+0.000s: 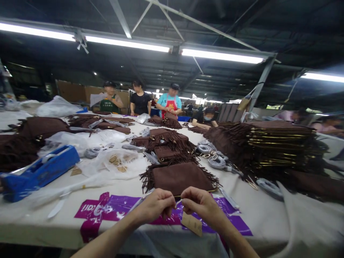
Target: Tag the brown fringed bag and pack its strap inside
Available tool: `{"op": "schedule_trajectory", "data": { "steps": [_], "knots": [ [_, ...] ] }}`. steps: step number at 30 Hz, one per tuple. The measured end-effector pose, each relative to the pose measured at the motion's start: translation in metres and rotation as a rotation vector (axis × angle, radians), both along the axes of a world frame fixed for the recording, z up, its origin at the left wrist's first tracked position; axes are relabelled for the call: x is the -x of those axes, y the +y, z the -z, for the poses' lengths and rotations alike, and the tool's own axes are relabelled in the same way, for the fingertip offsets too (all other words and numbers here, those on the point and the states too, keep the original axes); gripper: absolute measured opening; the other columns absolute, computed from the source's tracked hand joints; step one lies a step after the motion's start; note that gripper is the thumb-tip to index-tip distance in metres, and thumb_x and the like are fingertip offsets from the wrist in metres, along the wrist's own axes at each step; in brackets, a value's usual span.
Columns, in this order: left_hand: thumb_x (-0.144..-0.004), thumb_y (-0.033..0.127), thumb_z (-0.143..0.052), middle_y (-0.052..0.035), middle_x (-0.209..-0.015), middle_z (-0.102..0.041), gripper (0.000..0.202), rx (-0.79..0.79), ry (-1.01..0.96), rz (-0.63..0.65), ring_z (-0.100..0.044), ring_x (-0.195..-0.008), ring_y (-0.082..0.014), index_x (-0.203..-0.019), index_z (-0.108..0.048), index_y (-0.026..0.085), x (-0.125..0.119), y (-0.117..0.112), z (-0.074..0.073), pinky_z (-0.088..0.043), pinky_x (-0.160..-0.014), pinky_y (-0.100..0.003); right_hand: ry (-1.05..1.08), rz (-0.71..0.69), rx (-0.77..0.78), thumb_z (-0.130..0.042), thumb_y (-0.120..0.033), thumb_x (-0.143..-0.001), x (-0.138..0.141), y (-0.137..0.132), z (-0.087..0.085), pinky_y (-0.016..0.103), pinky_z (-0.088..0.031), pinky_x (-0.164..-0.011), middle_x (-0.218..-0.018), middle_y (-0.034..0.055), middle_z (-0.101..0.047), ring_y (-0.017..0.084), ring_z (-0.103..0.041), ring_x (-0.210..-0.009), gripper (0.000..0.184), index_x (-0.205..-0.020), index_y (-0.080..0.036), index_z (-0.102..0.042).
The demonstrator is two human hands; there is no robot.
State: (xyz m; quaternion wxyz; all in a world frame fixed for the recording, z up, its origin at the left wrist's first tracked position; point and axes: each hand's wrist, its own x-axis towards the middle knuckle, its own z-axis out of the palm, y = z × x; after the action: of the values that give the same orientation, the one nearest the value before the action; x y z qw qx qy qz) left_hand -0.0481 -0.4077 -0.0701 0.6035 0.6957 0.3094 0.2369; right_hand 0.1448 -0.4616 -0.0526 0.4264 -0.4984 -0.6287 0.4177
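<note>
**Two pinches on a thin cord, close to the near edge**

A thin white cord [178, 202] bridges the small gap between the hands, above the near side of the tabletop [264, 218]. The left hand [161, 205] has its grip bunched, thumb and fingers pinching the cord; the right hand [197, 202] pinches it from the other side. A brown card tag [191, 224] shows just below the right hand; whether it hangs from the cord or rests on something cannot be told.

For such fine work, I would hold both pinches near each other, draw the cord gently rather than tug, and leave the tag free to turn so that the cord does not twist.

Beneath the hands runs purple plastic [120, 206], glossy and probably slippery, reaching to the front edge; anything let go there could slide off. Just beyond the fingertips lies a brown fringed bag [182, 177], whose loose strands could snag the cord.

Sideways, the nearer right looks roomier, pale covering showing as far as a grey coil [270, 189]. Farther back there, a tall stack of bags [282, 143] limits reach. To the left, a blue tape dispenser [43, 170] and a clear plastic bag [115, 163] crowd the elbow's sweep.
</note>
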Motion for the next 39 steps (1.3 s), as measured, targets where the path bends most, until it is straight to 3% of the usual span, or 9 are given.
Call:
{"op": "schedule_trajectory", "data": {
  "steps": [7, 12, 16, 21, 23, 25, 30, 34, 39],
  "knots": [
    [-0.082, 0.051, -0.045, 0.0022, -0.061, -0.055, 0.040, -0.062, 0.008, -0.069, -0.047, -0.049, -0.0098, -0.075, -0.060, 0.015, 0.000, -0.004, -0.006, -0.032, -0.049, -0.022, -0.167, 0.001, -0.213, -0.060, -0.027, -0.084, 0.010, 0.005, 0.010, 0.023, -0.048, -0.062, -0.070, 0.0006, -0.070, 0.016, -0.063, -0.064, 0.016, -0.081, -0.019, -0.073],
    [-0.069, 0.043, -0.061, 0.0058, -0.047, -0.046, 0.030, 0.163, -0.025, -0.094, -0.034, -0.042, -0.0071, -0.060, -0.056, 0.016, -0.001, -0.004, 0.004, -0.022, -0.044, -0.023, -0.275, -0.018, -0.325, -0.061, -0.027, -0.088, 0.011, 0.006, 0.011, 0.023, -0.047, -0.063, -0.073, 0.0014, -0.070, 0.016, -0.064, -0.067, 0.015, -0.083, -0.021, -0.074],
    [-0.062, 0.037, -0.068, 0.0062, -0.047, -0.048, 0.024, 0.135, -0.031, -0.097, -0.035, -0.045, -0.0068, -0.059, -0.058, 0.015, 0.006, 0.002, 0.007, -0.024, -0.046, -0.022, -0.375, -0.059, -0.452, -0.061, -0.025, -0.090, 0.015, 0.005, 0.014, 0.023, -0.045, -0.064, -0.074, 0.0020, -0.065, 0.016, -0.062, -0.069, 0.015, -0.085, -0.022, -0.075],
    [-0.058, 0.027, -0.071, 0.0071, -0.052, -0.050, 0.019, 0.085, -0.032, -0.060, -0.037, -0.050, -0.0073, -0.064, -0.058, 0.015, 0.021, 0.018, -0.005, -0.026, -0.049, -0.021, -0.369, -0.045, -0.507, -0.058, -0.020, -0.089, 0.030, 0.013, 0.014, 0.023, -0.041, -0.061, -0.070, 0.0006, -0.059, 0.014, -0.058, -0.066, 0.019, -0.073, -0.019, -0.067],
    [-0.060, 0.027, -0.069, 0.0063, -0.055, -0.051, 0.018, 0.009, 0.027, -0.064, -0.040, -0.053, -0.0086, -0.066, -0.057, 0.015, 0.029, 0.026, -0.008, -0.028, -0.051, -0.021, -0.358, -0.026, -0.515, -0.058, -0.018, -0.087, 0.038, 0.020, 0.015, 0.023, -0.040, -0.060, -0.068, -0.0006, -0.057, 0.014, -0.056, -0.063, 0.018, -0.070, -0.019, -0.064],
    [-0.063, 0.029, -0.069, 0.0048, -0.061, -0.053, 0.019, -0.182, 0.181, -0.131, -0.044, -0.058, -0.0107, -0.067, -0.055, 0.017, 0.036, 0.033, -0.007, -0.031, -0.054, -0.022, -0.356, -0.003, -0.500, -0.057, -0.017, -0.086, 0.044, 0.030, 0.020, 0.023, -0.039, -0.059, -0.066, -0.0011, -0.057, 0.013, -0.055, -0.062, 0.018, -0.070, -0.019, -0.063],
    [-0.072, 0.032, -0.071, -0.0029, -0.095, -0.062, 0.027, -0.716, 0.623, -0.201, -0.055, -0.089, -0.0203, -0.092, -0.058, 0.020, 0.045, 0.038, 0.013, -0.040, -0.071, -0.027, -0.412, -0.045, -0.449, -0.052, -0.021, -0.090, 0.047, 0.054, 0.046, 0.025, -0.043, -0.065, -0.072, 0.0011, -0.063, 0.016, -0.060, -0.068, 0.018, -0.079, -0.020, -0.067],
    [-0.085, 0.025, -0.054, -0.0035, -0.093, -0.062, 0.005, -0.792, 0.743, -0.167, -0.057, -0.086, -0.0196, -0.085, -0.057, 0.021, 0.048, 0.038, 0.026, -0.042, -0.072, -0.027, -0.510, -0.084, -0.423, -0.050, -0.023, -0.093, 0.043, 0.066, 0.067, 0.026, -0.044, -0.067, -0.075, 0.0018, -0.064, 0.017, -0.062, -0.071, 0.020, -0.084, -0.022, -0.068],
    [-0.083, 0.015, -0.047, -0.0041, -0.085, -0.060, 0.012, -0.803, 0.739, -0.133, -0.057, -0.079, -0.0185, -0.074, -0.053, 0.020, 0.060, 0.040, 0.025, -0.042, -0.069, -0.026, -0.525, -0.085, -0.394, -0.048, -0.026, -0.094, 0.041, 0.069, 0.075, 0.026, -0.044, -0.068, -0.078, 0.0017, -0.066, 0.017, -0.063, -0.072, 0.022, -0.083, -0.022, -0.066]
  ]
}}
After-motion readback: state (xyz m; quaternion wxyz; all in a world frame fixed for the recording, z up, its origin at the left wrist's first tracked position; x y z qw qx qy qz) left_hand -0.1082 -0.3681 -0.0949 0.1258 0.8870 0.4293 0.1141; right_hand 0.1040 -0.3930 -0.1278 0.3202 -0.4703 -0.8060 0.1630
